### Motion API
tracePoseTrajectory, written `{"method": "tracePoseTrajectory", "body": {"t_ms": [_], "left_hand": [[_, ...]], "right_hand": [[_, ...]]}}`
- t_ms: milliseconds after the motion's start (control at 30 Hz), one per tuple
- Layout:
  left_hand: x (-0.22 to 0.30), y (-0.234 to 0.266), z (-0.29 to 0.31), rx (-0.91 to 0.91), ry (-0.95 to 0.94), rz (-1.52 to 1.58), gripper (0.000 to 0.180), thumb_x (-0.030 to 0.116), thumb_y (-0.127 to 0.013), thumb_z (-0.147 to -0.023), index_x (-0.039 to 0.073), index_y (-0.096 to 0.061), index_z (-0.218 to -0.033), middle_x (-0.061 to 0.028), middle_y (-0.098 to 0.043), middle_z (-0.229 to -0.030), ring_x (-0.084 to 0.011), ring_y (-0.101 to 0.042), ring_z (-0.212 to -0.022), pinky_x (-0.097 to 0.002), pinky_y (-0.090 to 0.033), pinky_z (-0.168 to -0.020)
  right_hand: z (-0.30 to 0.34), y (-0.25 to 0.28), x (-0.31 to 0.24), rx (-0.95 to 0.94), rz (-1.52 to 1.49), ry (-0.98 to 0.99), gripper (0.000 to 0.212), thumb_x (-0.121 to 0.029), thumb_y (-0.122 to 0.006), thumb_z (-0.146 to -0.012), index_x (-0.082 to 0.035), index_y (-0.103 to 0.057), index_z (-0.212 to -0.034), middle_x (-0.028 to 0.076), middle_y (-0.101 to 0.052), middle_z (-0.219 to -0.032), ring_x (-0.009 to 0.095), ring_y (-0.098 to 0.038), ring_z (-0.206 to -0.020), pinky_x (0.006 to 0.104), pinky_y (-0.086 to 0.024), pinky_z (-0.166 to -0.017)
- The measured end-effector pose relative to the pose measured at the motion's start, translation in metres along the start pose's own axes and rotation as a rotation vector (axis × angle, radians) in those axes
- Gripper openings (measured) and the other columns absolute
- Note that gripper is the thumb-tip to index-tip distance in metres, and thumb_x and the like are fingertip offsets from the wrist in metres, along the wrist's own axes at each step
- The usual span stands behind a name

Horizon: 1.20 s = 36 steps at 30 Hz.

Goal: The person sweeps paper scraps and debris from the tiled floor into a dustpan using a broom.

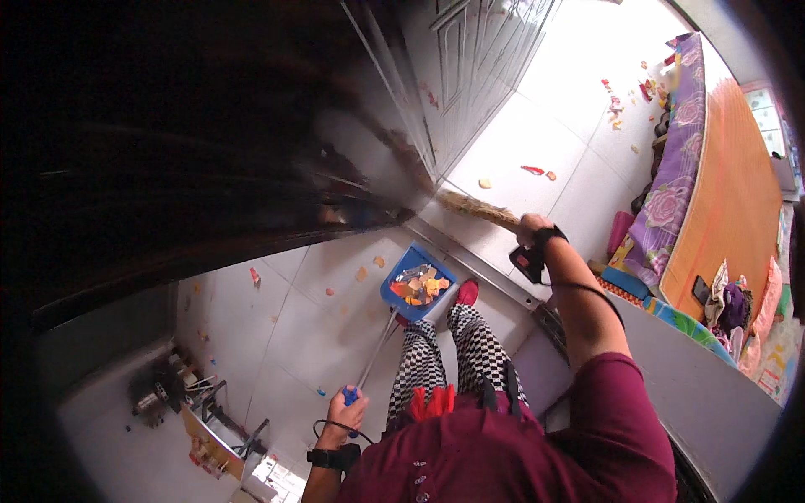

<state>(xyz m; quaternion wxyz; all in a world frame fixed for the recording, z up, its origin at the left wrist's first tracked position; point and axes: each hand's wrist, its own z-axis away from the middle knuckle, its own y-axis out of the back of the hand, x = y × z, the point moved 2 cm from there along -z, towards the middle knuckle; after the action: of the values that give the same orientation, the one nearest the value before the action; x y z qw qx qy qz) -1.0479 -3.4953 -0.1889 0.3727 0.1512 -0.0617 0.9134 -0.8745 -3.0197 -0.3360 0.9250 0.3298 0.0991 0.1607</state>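
My left hand [346, 411] is wrapped round the blue grip of a long-handled dustpan [441, 317]. Its thin metal handle slants down to the blue pan, which rests on the tiles in front of my feet. Orange and yellow scraps [429, 289] lie in the pan with a piece of clear plastic [411, 273]. On the other side, my right hand [533, 228] is closed on a straw broom [476, 208]. The broom's far end reaches the base of the door by the threshold, where it is partly blurred.
A raised threshold [474, 258] crosses the floor. Small scraps [360, 274] are scattered on the tiles, with more beyond the threshold, including a red piece [532, 170]. A large dark door panel [210, 168] stands at left, a bed with an orange mat [725, 193] at right.
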Motion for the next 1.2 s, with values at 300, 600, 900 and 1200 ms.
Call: {"method": "tracePoseTrajectory", "body": {"t_ms": [300, 600, 900, 1200], "left_hand": [[0.013, 0.012, -0.006, -0.010, -0.033, -0.012, 0.022, 0.005, -0.059, -0.074, 0.015, -0.042, -0.084, 0.0062, -0.041, -0.057, -0.0032, -0.034, -0.038, -0.0186, -0.025, -0.032], [0.021, -0.027, -0.012, 0.003, -0.038, -0.042, 0.019, 0.009, -0.059, -0.075, 0.014, -0.042, -0.081, 0.0049, -0.039, -0.055, -0.0040, -0.032, -0.037, -0.0193, -0.026, -0.032], [0.014, -0.023, -0.008, -0.050, -0.028, -0.064, 0.021, 0.007, -0.060, -0.075, 0.014, -0.042, -0.085, 0.0048, -0.040, -0.056, -0.0033, -0.032, -0.037, -0.0187, -0.023, -0.032], [0.063, -0.067, -0.010, -0.103, -0.050, -0.180, 0.020, 0.007, -0.060, -0.075, 0.013, -0.042, -0.083, 0.0048, -0.038, -0.054, -0.0032, -0.031, -0.036, -0.0184, -0.024, -0.032]], "right_hand": [[0.061, -0.013, 0.014, 0.017, 0.108, 0.140, 0.022, -0.007, -0.050, -0.065, -0.005, -0.059, -0.085, 0.017, -0.060, -0.082, 0.032, -0.059, -0.082, 0.0398, -0.048, -0.066], [-0.023, 0.014, -0.036, 0.022, 0.044, 0.058, 0.025, -0.012, -0.052, -0.068, -0.004, -0.062, -0.090, 0.015, -0.061, -0.093, 0.027, -0.059, -0.089, 0.0349, -0.048, -0.074], [0.047, -0.058, 0.071, 0.214, -0.222, -0.064, 0.027, -0.008, -0.049, -0.069, -0.005, -0.043, -0.096, 0.023, -0.058, -0.080, 0.040, -0.056, -0.077, 0.0479, -0.045, -0.066], [0.030, -0.027, 0.142, -0.113, -0.093, -0.076, 0.025, -0.013, -0.054, -0.069, -0.009, -0.061, -0.092, 0.015, -0.061, -0.091, 0.029, -0.058, -0.087, 0.0378, -0.047, -0.074]]}}
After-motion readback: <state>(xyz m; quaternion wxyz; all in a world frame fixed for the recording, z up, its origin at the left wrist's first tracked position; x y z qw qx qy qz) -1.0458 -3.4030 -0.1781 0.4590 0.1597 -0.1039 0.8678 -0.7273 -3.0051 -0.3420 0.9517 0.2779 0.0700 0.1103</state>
